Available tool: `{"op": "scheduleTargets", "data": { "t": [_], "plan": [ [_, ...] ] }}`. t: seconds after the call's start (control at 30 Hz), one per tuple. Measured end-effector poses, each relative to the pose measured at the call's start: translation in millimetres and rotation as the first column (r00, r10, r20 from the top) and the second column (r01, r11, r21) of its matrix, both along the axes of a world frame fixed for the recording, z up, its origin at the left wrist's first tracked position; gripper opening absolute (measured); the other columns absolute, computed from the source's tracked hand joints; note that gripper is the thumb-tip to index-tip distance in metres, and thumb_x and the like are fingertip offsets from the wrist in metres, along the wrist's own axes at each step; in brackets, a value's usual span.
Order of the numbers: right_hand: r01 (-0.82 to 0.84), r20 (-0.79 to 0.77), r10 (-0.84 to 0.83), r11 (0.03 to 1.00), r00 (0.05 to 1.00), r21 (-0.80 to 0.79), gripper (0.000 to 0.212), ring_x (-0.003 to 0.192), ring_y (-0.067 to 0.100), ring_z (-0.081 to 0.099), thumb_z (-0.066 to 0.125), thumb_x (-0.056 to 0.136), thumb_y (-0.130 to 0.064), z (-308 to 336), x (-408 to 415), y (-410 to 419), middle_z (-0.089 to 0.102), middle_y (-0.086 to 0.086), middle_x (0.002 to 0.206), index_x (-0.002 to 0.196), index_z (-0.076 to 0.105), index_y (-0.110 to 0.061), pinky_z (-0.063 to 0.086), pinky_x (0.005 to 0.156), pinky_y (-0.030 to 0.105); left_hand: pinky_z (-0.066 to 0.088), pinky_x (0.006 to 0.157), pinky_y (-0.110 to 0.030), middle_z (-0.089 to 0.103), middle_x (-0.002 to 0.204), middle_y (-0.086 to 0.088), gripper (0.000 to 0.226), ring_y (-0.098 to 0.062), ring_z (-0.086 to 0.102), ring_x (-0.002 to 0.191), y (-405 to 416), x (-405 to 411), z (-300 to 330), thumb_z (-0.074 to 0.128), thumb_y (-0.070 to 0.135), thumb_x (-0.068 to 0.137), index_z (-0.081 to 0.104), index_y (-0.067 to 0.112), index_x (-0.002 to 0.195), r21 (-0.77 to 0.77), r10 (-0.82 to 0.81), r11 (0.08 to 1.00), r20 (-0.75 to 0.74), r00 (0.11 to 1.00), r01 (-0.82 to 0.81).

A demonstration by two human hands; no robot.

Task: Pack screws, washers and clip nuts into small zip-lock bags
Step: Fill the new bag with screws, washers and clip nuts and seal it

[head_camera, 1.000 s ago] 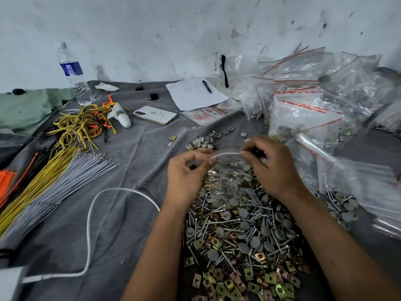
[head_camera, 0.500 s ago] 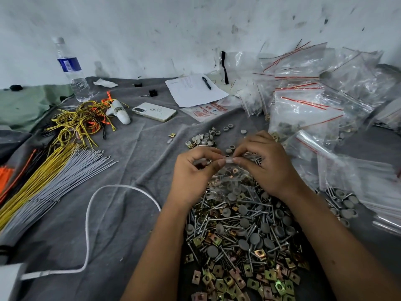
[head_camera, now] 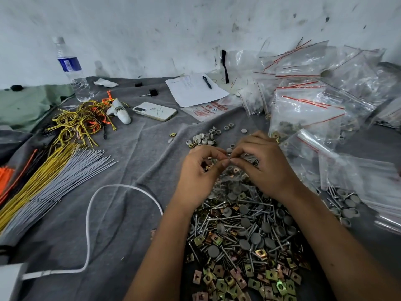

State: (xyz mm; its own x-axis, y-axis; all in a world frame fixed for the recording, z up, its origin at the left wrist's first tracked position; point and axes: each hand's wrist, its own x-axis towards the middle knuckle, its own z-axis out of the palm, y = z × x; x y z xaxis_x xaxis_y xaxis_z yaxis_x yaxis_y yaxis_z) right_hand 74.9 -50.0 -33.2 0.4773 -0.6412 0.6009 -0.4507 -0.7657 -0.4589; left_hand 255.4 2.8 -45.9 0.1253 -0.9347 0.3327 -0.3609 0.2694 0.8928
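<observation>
Pinching limp, slippery zip-lock bag [head_camera: 230,181] at its top seal, my left hand [head_camera: 199,172] and right hand [head_camera: 264,164] fingers clamped there, contents sagging heavy below.

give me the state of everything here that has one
small bag: pinched at its top by both hands, parts inside
left hand: pinching the bag
right hand: pinching the bag
water bottle: upright, capped
phone: lying flat, back up
pen: lying on paper
</observation>
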Motion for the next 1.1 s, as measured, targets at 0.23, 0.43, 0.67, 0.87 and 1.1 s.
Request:
{"op": "scheduleTargets", "data": {
  "t": [0.23, 0.43, 0.67, 0.87, 1.1],
  "plan": [
    [-0.031, 0.036, 0.03, 0.999, 0.999, 0.017, 0.007, 0.089, 0.013, 0.058, 0.077, 0.09, -0.016, -0.2, 2.5, 1.4, 0.068, -0.003, 0.087, 0.088, 0.075, -0.01, 0.045, 0.096, 0.045, 0.051, 0.095, -0.054, 0.07, 0.105, -0.001, 0.006, -0.023, 0.065, 0.104, 1.2, -0.2, 1.9, 0.074, 0.002, 0.09, 0.07, 0.005, 0.087, -0.074, 0.007, 0.997, 0.026, 1.0, -0.005],
    [0.004, 0.042, -0.004, 1.0, 0.999, 0.009, 0.005, 0.09, 0.019, 0.057, 0.078, 0.087, -0.011, -0.5, -0.3, -0.9, 0.066, -0.002, 0.086, 0.086, 0.073, -0.01, 0.048, 0.08, 0.043, 0.054, 0.091, -0.057, 0.072, 0.102, -0.002, 0.004, -0.026, 0.068, 0.1, 1.4, -0.3, 1.8, 0.074, 0.01, 0.093, 0.071, 0.012, 0.094, -0.041, 0.047, 0.998, -0.008, 0.999, -0.047],
    [-0.017, 0.021, 0.017, 1.0, 1.0, 0.008, 0.006, 0.089, 0.014, 0.055, 0.077, 0.088, -0.012, -1.3, 2.9, -0.8, 0.065, -0.003, 0.087, 0.086, 0.072, -0.01, 0.043, 0.079, 0.031, 0.052, 0.093, -0.053, 0.073, 0.096, -0.002, 0.007, -0.022, 0.067, 0.1, 2.0, -0.2, 2.8, 0.079, 0.004, 0.087, 0.073, 0.007, 0.085, -0.097, 0.024, 0.995, 0.002, 1.0, -0.024],
    [0.051, 0.064, -0.052, 0.999, 0.997, 0.013, 0.007, 0.087, 0.011, 0.056, 0.08, 0.085, -0.012, 2.1, -2.9, -1.3, 0.065, -0.004, 0.087, 0.089, 0.074, -0.011, 0.045, 0.077, 0.021, 0.056, 0.089, -0.052, 0.073, 0.093, -0.008, 0.009, -0.026, 0.069, 0.093, -0.3, 4.4, 0.7, 0.079, -0.004, 0.084, 0.071, 0.001, 0.082, -0.156, 0.046, 0.986, -0.08, 0.996, -0.058],
    [-0.006, 0.04, 0.005, 1.0, 0.999, 0.013, 0.008, 0.087, 0.019, 0.06, 0.082, 0.083, -0.011, 4.4, 0.0, 1.6, 0.067, 0.0, 0.084, 0.086, 0.076, -0.008, 0.047, 0.08, 0.031, 0.057, 0.087, -0.049, 0.075, 0.096, -0.001, 0.007, -0.021, 0.071, 0.094, 1.4, 2.4, -0.7, 0.081, 0.012, 0.087, 0.076, 0.013, 0.093, -0.06, 0.037, 0.997, -0.004, 0.999, -0.037]
  ]
}}
